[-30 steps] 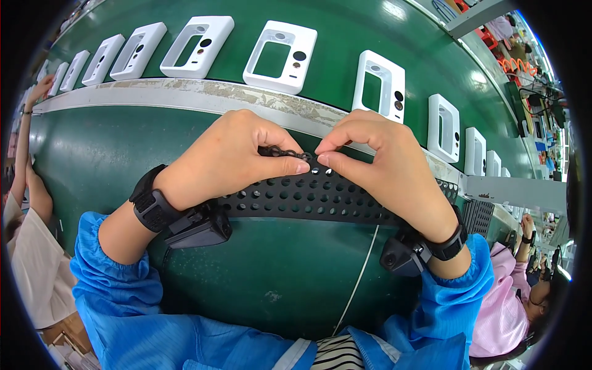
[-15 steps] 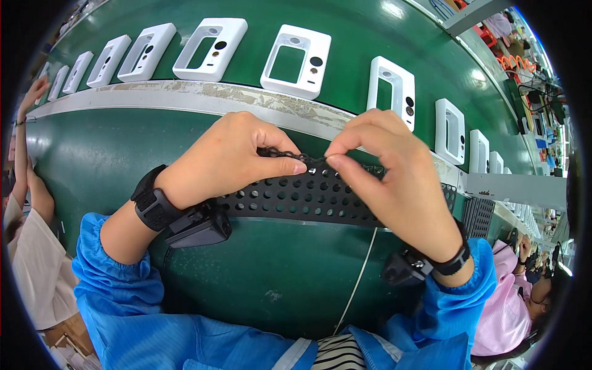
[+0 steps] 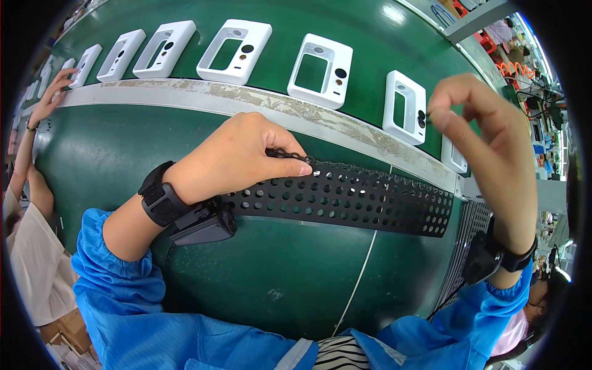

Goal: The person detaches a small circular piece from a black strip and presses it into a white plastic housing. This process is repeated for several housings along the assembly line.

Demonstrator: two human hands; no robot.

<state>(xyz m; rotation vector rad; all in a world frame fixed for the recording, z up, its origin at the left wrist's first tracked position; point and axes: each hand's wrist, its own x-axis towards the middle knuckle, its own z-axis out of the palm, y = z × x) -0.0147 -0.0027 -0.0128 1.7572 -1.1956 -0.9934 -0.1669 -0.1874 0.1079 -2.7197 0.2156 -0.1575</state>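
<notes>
At the far left edge of our view, a neighbouring worker's hand (image 3: 52, 92) reaches up to the pale strip (image 3: 185, 92) that divides the green conveyor belt (image 3: 345, 24) from our own green work surface (image 3: 277, 271); that person's arm runs down the edge of the picture. Along the belt a row of white plastic housings (image 3: 234, 43) lies face up, each with a rectangular window and small round openings, running from the left rim across to the right. Nearer to us, our left hand (image 3: 237, 157) comes in from a blue sleeve (image 3: 123, 308), with a black wristband (image 3: 159, 200) and a small black device (image 3: 203, 225) strapped just beside it. This hand is curled narrow, thumb and forefinger pressed together on a small dark part (image 3: 287, 154) at the upper edge of the black perforated tray (image 3: 345, 197), and the heel of the hand rests over the tray's left end. The tray lies flat on the work surface, stretching from under the left hand toward the right, just below the pale strip. A thin white line (image 3: 361, 277) runs down the green surface from the tray toward our body. Further right, our right hand (image 3: 487, 148) is lifted well clear of the tray, in front of the housings on the belt. Its thumb and forefinger are pinched together around something tiny and dark (image 3: 430, 115); we cannot tell what it is. A black band (image 3: 515, 262) circles that wrist above the other blue sleeve.
</notes>
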